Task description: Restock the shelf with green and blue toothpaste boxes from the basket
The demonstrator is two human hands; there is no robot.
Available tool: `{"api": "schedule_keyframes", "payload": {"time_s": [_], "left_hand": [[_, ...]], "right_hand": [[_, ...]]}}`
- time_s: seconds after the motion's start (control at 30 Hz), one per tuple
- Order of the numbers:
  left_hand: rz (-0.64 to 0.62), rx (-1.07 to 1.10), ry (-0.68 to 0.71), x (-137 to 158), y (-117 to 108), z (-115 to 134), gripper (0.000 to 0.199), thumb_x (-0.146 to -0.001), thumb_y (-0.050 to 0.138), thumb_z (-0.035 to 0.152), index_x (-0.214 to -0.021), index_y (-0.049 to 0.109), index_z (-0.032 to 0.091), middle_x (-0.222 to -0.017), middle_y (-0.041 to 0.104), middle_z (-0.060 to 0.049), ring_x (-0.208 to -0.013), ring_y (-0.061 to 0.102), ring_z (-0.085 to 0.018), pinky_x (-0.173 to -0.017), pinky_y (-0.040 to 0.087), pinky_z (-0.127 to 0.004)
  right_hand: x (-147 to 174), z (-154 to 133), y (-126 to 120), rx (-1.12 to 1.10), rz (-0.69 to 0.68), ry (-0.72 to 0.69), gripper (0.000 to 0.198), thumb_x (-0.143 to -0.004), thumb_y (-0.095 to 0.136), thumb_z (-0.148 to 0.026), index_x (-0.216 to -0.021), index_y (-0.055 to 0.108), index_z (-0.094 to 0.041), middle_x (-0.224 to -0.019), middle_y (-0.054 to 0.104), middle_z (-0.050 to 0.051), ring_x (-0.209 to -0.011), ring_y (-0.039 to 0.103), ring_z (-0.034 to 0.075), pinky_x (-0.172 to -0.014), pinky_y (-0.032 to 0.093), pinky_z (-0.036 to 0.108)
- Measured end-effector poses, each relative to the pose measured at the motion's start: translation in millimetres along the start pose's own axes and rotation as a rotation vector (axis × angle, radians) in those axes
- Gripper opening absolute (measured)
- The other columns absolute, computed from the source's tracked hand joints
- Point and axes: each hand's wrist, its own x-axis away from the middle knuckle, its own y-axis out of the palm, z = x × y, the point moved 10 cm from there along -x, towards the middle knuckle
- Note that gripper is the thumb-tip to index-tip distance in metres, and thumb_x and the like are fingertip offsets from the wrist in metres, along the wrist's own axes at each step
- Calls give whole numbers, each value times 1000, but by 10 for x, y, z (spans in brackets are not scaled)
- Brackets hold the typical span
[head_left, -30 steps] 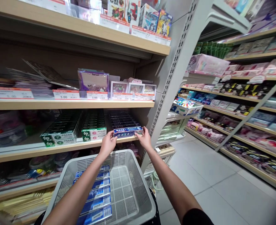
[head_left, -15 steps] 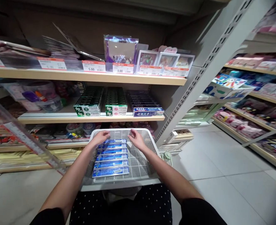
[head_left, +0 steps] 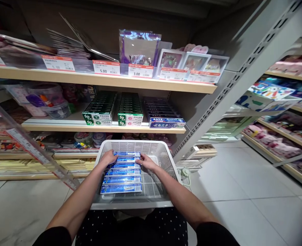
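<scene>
A white perforated plastic basket point(head_left: 163, 150) rests before my lap. Along its left half lie several long blue toothpaste boxes point(head_left: 122, 180) in a column, one behind another. At the far end of that column, my left hand point(head_left: 109, 158) presses its thumb and fingers against the left ends of the boxes. My right hand point(head_left: 147, 162) grips the right ends of the same far boxes, its thumb and fingers curled over them. Exactly how many boxes sit between my hands cannot be made out.
Ahead, a shelf point(head_left: 102, 128) bears green-and-white toothpaste boxes point(head_left: 130, 118) and dark blue boxes point(head_left: 166, 122) in rows. Above it runs a shelf with price tags point(head_left: 140, 70). A slotted grey upright point(head_left: 217, 99) stands to the right, beyond it the tiled floor point(head_left: 230, 177).
Both hands have come down from the basket's far end onto the farthest blue boxes and closed on their ends. The view has shifted slightly, moving the shelf's right side farther right.
</scene>
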Motion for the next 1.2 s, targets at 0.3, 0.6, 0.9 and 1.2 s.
{"api": "schedule_keyframes", "payload": {"time_s": [0.3, 0.6, 0.9, 1.2], "left_hand": [[-18, -183, 118, 125, 6, 126, 42, -65, 73, 25, -105, 60, 21, -106, 70, -14, -101, 65, -30, -83, 45, -33], [90, -159, 127, 62, -159, 224, 36, -76, 64, 35, -106, 60, 17, -86, 69, -10, -80, 65, -28, -72, 46, -34], [19, 134, 39, 56, -84, 203, 31, -70, 67, 45, -83, 59, 18, -64, 59, 1, -62, 60, -19, -57, 41, -27], [-90, 533, -74, 81, 60, 189, 42, -68, 73, 48, -88, 57, 15, -77, 64, -2, -68, 65, -16, -60, 54, -28]], "right_hand": [[-83, 108, -64, -58, 98, -4, 45, -65, 76, -23, -108, 65, -23, -104, 71, 7, -95, 69, 25, -85, 56, 45], [-138, 27, -399, 125, 300, -28, 33, -68, 68, -24, -100, 60, -20, -93, 70, 7, -86, 67, 22, -79, 55, 37], [-141, 7, -556, 121, 411, -82, 31, -68, 68, -39, -88, 53, -21, -84, 64, 1, -78, 62, 17, -72, 52, 30], [-100, 24, -554, 175, 454, -23, 44, -63, 75, -46, -90, 50, -22, -83, 64, 3, -78, 64, 21, -70, 52, 34]]}}
